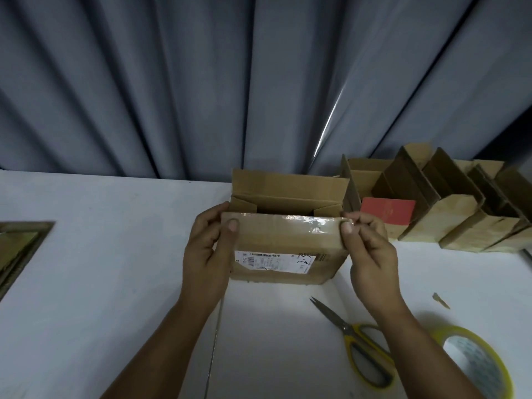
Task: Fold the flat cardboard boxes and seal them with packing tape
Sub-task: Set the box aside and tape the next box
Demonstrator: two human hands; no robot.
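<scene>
Two hands hold one open cardboard box [288,243] at the middle of the white desk [100,283], its far flap raised. The left hand [208,251] grips the left end of the near flap, thumb pressed on the taped outer face and fingers [214,210] curled round the edge. The right hand [371,254] pinches the right end likewise. A shipping label [273,262] on the near wall sits between the hands. Yellow-handled scissors [357,341] and a packing tape roll [475,361] lie by the right forearm, apart from the box. Folded boxes [431,205] stand in a row at the far right, and flat cardboard [17,249] lies at the left edge.
</scene>
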